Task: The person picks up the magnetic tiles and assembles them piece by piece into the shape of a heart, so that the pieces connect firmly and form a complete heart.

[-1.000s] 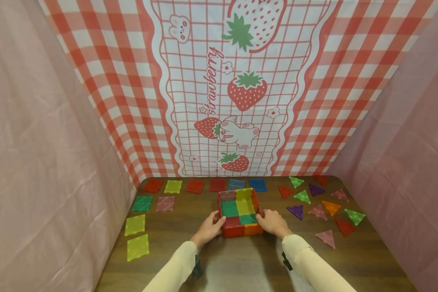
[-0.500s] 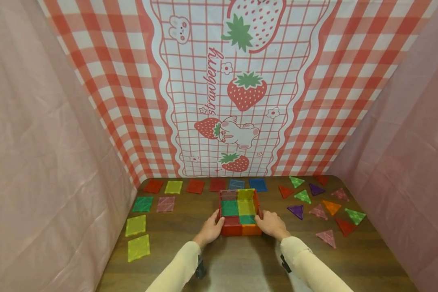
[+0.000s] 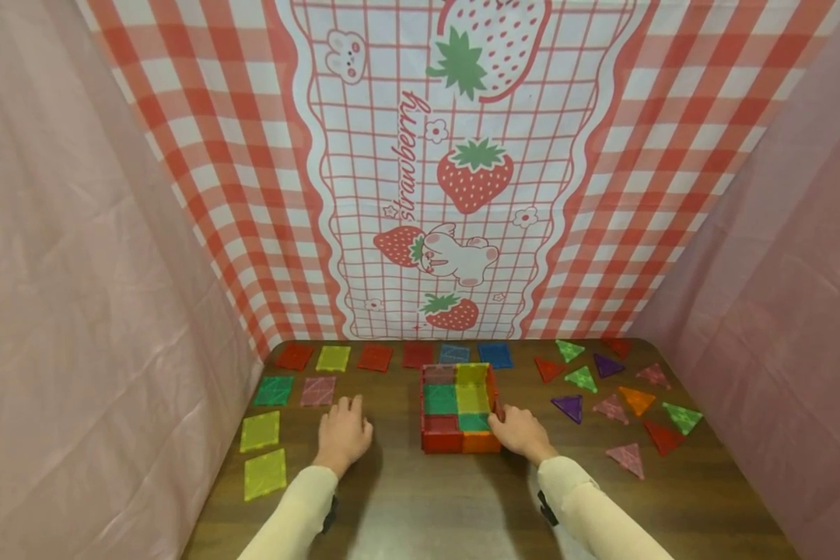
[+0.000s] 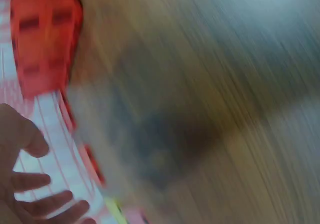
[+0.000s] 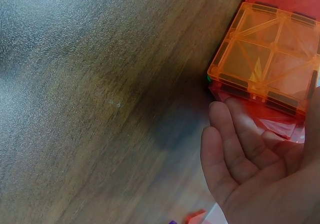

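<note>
A low open-topped box (image 3: 442, 442) made of translucent magnetic tiles stands on the wooden table, with green and yellow squares as its floor. Its front wall is red on the left and orange on the right. My right hand (image 3: 523, 432) holds the box's right side near the front corner, thumb at the rim and fingers along the outer face. In the right wrist view those fingers (image 5: 235, 154) lie below the orange tile (image 5: 275, 53). Away to the left of the box, my left hand (image 3: 344, 435) holds nothing, its fingertips just short of a pink square tile (image 3: 318, 390).
Square tiles line the back edge, among them a blue tile (image 3: 495, 355). At left lie a green tile (image 3: 273, 390) and two yellow tiles (image 3: 260, 432). Several triangle tiles, one an orange triangle (image 3: 635, 400), are scattered at right. A checked strawberry cloth (image 3: 455, 233) hangs behind.
My left hand has let go of the box's left side and moved left toward the pink tile. My right hand stays at the box, which has shifted only slightly.
</note>
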Available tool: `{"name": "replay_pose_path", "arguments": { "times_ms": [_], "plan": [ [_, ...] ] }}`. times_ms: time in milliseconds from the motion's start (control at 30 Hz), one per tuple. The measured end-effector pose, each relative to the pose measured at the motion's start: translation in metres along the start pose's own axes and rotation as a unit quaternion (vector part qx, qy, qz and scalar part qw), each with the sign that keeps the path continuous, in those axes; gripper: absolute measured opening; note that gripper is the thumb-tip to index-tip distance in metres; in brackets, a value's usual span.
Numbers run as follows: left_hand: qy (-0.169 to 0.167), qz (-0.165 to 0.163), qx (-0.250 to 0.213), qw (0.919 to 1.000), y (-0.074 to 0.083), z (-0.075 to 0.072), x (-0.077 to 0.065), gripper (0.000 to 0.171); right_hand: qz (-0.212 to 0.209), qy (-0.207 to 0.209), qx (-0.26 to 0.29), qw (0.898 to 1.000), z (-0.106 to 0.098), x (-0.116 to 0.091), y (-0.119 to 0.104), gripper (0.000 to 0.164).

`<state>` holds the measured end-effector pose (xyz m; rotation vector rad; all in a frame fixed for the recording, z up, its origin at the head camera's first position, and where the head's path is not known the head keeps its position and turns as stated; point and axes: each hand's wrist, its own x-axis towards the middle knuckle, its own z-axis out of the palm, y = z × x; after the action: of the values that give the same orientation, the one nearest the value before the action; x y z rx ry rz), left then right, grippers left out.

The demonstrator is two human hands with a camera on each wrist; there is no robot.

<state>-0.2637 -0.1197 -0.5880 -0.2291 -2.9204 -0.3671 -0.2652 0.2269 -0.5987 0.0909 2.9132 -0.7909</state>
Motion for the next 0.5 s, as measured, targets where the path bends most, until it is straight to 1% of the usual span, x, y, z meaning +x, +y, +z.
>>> {"name": "replay_pose_path", "arguments": {
  "times_ms": [67,133,200,267,333,367,400,433,500],
  "plan": [
    [0.015,-0.016,0.045,0.9988,-0.023,-0.009,-0.006,0.045,-0.001,0.000,-0.001,1.000,0.000,0.001,0.000,0.038],
    [0.016,-0.044,0.079,0.9958,-0.046,-0.018,-0.014,0.044,0.001,0.000,-0.002,1.000,0.000,0.001,-0.001,0.036],
    [-0.003,-0.087,0.101,0.9911,-0.067,-0.025,-0.025,0.047,-0.001,-0.001,-0.003,1.000,0.000,0.001,-0.002,0.035],
    [-0.032,-0.137,0.102,0.9848,-0.083,-0.030,-0.036,0.052,-0.001,-0.001,-0.002,1.000,0.000,0.002,-0.003,0.036],
    [-0.080,-0.193,0.086,0.9740,-0.094,-0.032,-0.044,0.058,-0.003,0.000,-0.003,1.000,0.000,0.002,-0.004,0.035],
    [-0.102,-0.214,0.077,0.9685,-0.097,-0.031,-0.048,0.061,-0.001,0.000,-0.003,1.000,0.000,0.003,-0.003,0.034],
    [-0.117,-0.231,0.065,0.9637,-0.099,-0.030,-0.052,0.063,0.000,-0.001,-0.002,1.000,0.000,0.003,-0.003,0.034],
    [-0.130,-0.245,0.055,0.9593,-0.100,-0.029,-0.055,0.065,0.001,-0.003,-0.001,1.000,0.000,0.003,-0.003,0.034],
    [-0.134,-0.258,0.043,0.9560,-0.101,-0.025,-0.059,0.066,0.002,-0.007,-0.001,1.000,0.001,0.003,-0.002,0.033]
  ]
}}
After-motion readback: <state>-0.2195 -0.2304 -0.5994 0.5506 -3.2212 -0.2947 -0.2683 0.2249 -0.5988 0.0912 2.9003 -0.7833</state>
